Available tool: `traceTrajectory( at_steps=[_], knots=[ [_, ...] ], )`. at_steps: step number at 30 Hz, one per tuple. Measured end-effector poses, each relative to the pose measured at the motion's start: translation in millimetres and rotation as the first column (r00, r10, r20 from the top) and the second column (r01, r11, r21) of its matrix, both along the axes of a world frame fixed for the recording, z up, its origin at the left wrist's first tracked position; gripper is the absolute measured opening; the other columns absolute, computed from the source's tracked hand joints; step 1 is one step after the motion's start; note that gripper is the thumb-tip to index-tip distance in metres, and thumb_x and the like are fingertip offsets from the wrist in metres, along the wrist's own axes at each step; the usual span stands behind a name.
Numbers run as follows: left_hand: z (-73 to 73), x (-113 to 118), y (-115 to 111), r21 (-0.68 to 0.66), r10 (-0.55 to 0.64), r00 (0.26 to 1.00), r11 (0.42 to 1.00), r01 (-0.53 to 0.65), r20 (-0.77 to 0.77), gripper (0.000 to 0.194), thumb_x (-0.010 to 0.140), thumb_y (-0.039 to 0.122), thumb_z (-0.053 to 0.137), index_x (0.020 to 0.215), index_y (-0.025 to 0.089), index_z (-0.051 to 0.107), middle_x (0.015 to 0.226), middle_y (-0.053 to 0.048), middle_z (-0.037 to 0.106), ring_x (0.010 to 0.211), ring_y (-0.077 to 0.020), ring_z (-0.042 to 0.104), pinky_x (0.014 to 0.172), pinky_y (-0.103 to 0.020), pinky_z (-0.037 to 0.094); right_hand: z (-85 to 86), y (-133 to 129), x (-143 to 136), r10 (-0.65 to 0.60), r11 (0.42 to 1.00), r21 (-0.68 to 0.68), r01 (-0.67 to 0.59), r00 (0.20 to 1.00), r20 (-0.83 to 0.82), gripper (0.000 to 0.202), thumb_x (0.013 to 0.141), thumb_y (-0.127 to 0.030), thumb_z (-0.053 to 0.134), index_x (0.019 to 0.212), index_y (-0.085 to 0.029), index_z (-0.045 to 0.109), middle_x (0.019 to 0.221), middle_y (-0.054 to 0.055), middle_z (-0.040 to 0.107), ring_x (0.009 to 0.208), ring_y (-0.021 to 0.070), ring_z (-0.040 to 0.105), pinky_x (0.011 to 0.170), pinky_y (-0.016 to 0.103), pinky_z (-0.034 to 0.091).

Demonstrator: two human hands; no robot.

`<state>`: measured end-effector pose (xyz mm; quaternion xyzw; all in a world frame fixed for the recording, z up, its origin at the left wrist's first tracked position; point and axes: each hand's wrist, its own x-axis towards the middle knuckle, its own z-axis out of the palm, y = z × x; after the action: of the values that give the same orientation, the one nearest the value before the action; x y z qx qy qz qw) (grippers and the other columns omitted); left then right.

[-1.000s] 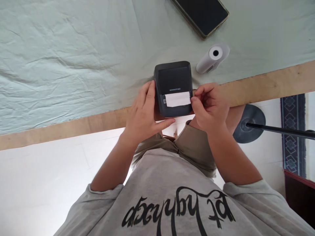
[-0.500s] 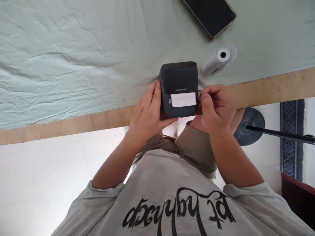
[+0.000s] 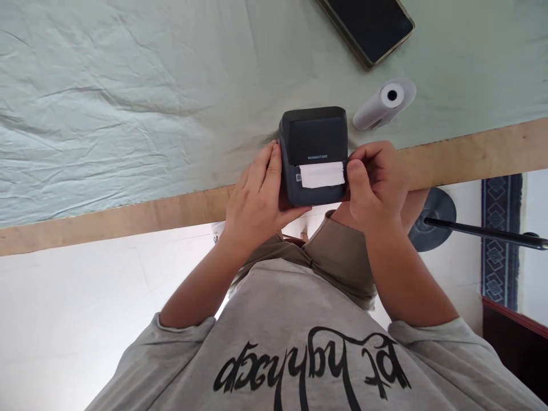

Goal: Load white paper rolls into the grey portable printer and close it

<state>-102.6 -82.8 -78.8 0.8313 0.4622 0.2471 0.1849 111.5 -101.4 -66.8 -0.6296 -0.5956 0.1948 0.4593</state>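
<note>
A dark label printer (image 3: 317, 134) sits at the near edge of the cloth-covered table, overhanging the wooden border. White paper (image 3: 322, 174) sticks out of the slot on its near face. My left hand (image 3: 257, 194) is wrapped along the printer's left side, with the thumb at its near bottom edge. At the printer's right side is my right hand (image 3: 377, 185), its thumb and index finger pinched against the lower right edge and the other fingers curled. What lies between those fingertips is hidden.
A roll of white paper (image 3: 372, 112) stands behind and right of the printer, its end partly loose. Farther back lies a black smartphone (image 3: 372, 25). A pale green cloth (image 3: 149, 103) covers the table. Below right is a round black stand base (image 3: 434, 234) with a pole.
The view has shifted slightly. My right thumb and index finger have come closer against the printer's right side. My left hand keeps its hold, and the printer stays in place.
</note>
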Motion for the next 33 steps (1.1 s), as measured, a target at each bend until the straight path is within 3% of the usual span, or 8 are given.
traceTrajectory(
  at_steps=[4, 8, 19, 24, 29, 33],
  knots=[
    [-0.4, 0.3, -1.0, 0.006, -0.001, 1.000, 1.000, 0.001, -0.014, 0.097, 0.085, 0.074, 0.065, 0.156, 0.014, 0.033, 0.154, -0.024, 0.049, 0.144, -0.0393, 0.050, 0.119, -0.054, 0.044, 5.5, 3.2, -0.9, 0.046, 0.994, -0.099, -0.037, 0.994, 0.095, 0.044, 0.100, -0.060, 0.042, 0.116, -0.026, 0.066, 0.107, 0.007, 0.074, 0.095, 0.0219, 0.069, 0.085, 0.041, 0.057],
    [0.3, 0.8, -0.2, -0.039, 0.012, 0.999, 0.999, -0.011, 0.039, 0.096, 0.083, 0.074, 0.069, 0.154, 0.017, 0.037, 0.156, -0.021, 0.048, 0.146, -0.0371, 0.048, 0.122, -0.052, 0.042, 5.0, 3.0, -1.6, 0.071, 0.990, -0.127, -0.059, 0.993, 0.097, 0.049, 0.101, -0.060, 0.038, 0.122, -0.027, 0.067, 0.116, 0.007, 0.073, 0.109, 0.0257, 0.068, 0.096, 0.047, 0.055],
    [5.8, 3.9, 1.5, -0.053, 0.052, 0.995, 0.997, -0.047, 0.089, 0.080, 0.077, 0.071, 0.077, 0.137, 0.022, 0.056, 0.155, -0.019, 0.045, 0.141, -0.0405, 0.051, 0.118, -0.056, 0.045, 0.1, 1.5, -1.2, 0.097, 0.990, -0.111, -0.082, 0.986, 0.134, 0.051, 0.097, -0.066, 0.045, 0.124, -0.028, 0.065, 0.104, 0.009, 0.074, 0.095, 0.0253, 0.068, 0.090, 0.047, 0.056],
    [4.8, 5.4, 0.2, -0.038, 0.059, 0.997, 0.998, -0.057, 0.054, 0.086, 0.075, 0.069, 0.079, 0.141, 0.022, 0.050, 0.154, -0.020, 0.047, 0.139, -0.0393, 0.054, 0.114, -0.056, 0.048, -3.8, 4.7, 1.3, 0.100, 0.990, -0.113, -0.087, 0.989, 0.111, 0.050, 0.097, -0.065, 0.046, 0.124, -0.028, 0.066, 0.109, 0.007, 0.074, 0.092, 0.0235, 0.068, 0.091, 0.046, 0.056],
    [1.8, 1.9, 0.2, -0.048, 0.053, 0.997, 0.998, -0.050, 0.063, 0.102, 0.076, 0.076, 0.073, 0.151, 0.017, 0.038, 0.157, -0.022, 0.043, 0.147, -0.0404, 0.044, 0.122, -0.056, 0.041, -2.7, 4.4, 1.6, 0.087, 0.989, -0.128, -0.072, 0.989, 0.118, 0.048, 0.097, -0.061, 0.049, 0.127, -0.027, 0.066, 0.114, 0.008, 0.074, 0.094, 0.0239, 0.069, 0.093, 0.047, 0.055],
    [1.5, 2.5, -2.1, -0.047, 0.060, 0.997, 0.997, -0.058, 0.040, 0.102, 0.078, 0.075, 0.072, 0.153, 0.017, 0.035, 0.159, -0.021, 0.043, 0.147, -0.0398, 0.044, 0.120, -0.055, 0.043, -3.0, 3.6, 0.6, 0.066, 0.991, -0.124, -0.048, 0.988, 0.141, 0.049, 0.097, -0.061, 0.049, 0.126, -0.026, 0.067, 0.113, 0.010, 0.075, 0.096, 0.0256, 0.069, 0.090, 0.047, 0.056]
  ],
)
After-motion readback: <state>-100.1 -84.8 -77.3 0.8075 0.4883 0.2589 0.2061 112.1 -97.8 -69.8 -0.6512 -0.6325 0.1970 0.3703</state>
